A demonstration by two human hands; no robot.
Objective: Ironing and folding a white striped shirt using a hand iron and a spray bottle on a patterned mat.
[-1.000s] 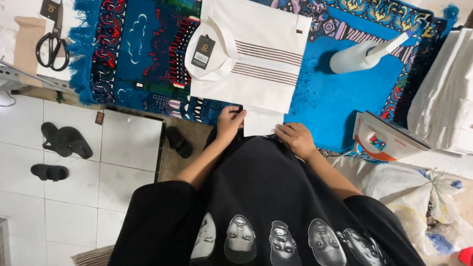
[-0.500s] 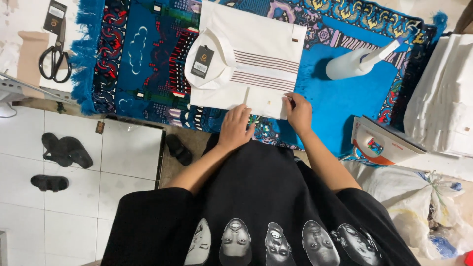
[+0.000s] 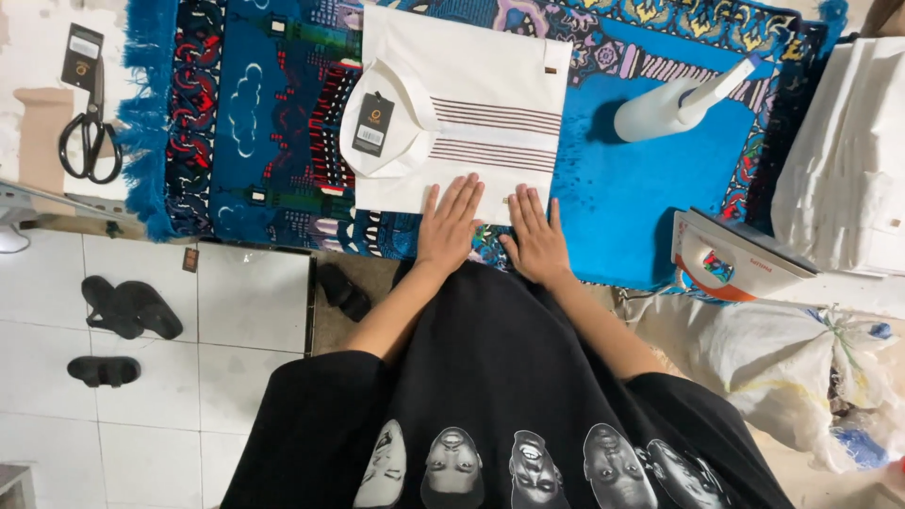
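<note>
A folded white shirt (image 3: 471,104) with brown chest stripes and a dark hang tag (image 3: 373,124) on its collar lies on a blue patterned rug (image 3: 641,179). My left hand (image 3: 451,226) lies flat, fingers spread, on the shirt's near edge. Beside it, my right hand (image 3: 535,231) also presses flat on that edge. Neither hand holds anything.
A white spray bottle (image 3: 674,102) lies on the rug at right. An iron (image 3: 731,259) sits at the rug's right edge beside a stack of white cloth (image 3: 848,160). Scissors (image 3: 90,137) lie at left. Sandals (image 3: 127,311) are on the tiled floor, and a white sack (image 3: 801,377) at lower right.
Both hands moved forward from my lap onto the shirt's near edge and flattened out. The shirt's lower flap, loose a second ago, now lies folded flat under them.
</note>
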